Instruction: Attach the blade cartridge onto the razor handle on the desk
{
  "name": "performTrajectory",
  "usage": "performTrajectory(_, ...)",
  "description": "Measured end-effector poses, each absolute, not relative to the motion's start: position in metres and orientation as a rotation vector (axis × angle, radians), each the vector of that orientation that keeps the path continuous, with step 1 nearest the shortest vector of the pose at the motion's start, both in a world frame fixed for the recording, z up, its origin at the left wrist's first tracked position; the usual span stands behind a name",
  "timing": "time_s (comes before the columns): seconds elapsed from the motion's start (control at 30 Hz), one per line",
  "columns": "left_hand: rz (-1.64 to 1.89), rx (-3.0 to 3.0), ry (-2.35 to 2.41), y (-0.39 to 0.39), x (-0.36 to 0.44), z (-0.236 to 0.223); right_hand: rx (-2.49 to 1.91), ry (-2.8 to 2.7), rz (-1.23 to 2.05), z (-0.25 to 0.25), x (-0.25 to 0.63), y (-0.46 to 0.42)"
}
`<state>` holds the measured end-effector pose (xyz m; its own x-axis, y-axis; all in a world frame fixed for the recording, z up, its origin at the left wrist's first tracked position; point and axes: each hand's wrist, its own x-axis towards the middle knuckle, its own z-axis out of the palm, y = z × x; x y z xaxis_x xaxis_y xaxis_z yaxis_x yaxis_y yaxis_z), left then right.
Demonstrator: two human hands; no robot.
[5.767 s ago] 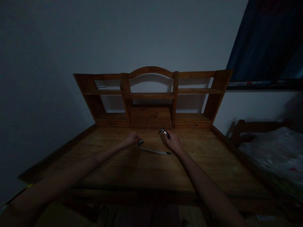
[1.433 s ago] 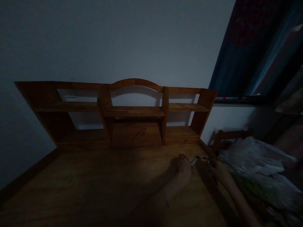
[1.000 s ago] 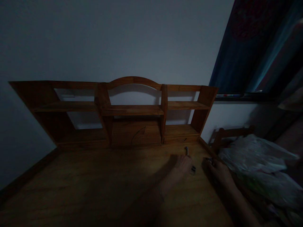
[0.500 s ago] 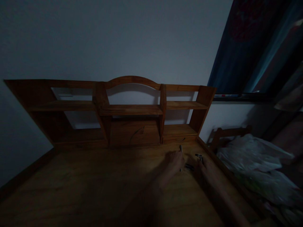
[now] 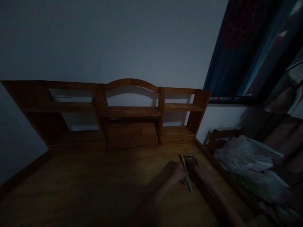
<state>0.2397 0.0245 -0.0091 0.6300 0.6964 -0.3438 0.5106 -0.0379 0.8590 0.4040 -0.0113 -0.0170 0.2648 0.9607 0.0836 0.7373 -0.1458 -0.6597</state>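
My left hand [image 5: 180, 172] is closed around a long, thin, pale stick-like thing [image 5: 189, 185], which slants over the wooden table with both ends showing. Its exact kind is lost in the dim light. Close by on the right, my right hand [image 5: 201, 170] grips a small shiny metal thing [image 5: 190, 156] whose bright end juts out past the fingers. The two hands are close together low over the right part of the table. A small dark reddish thing [image 5: 183, 182] shows just below my left hand, too dim to name.
A wooden shelf unit [image 5: 129, 111] with several compartments stands along the table's back, against a pale wall. A raised wooden edge [image 5: 214, 159] borders the table [image 5: 90, 183] on the right. Beyond it are a chair [image 5: 224, 134], plastic bags [image 5: 246, 154] and a dark curtain [image 5: 227, 69].
My hands have drawn closer together and slightly nearer to me. The pale stick in my left hand has tilted and now shows more of its length. The view has shifted slightly.
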Motion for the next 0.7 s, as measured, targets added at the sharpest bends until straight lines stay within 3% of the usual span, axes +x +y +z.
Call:
performTrajectory(0.33, 0.280, 1.565, 1.116, 0.038, 0.227, -0.015, -2.212, -1.621, 0.095, -0.003, 0.450, -0.013)
performTrajectory(0.7, 0.064, 1.714, 1.162, 0.051, 0.233, -0.018, -2.480, -1.803, -0.086, -0.001, 0.438, 0.008)
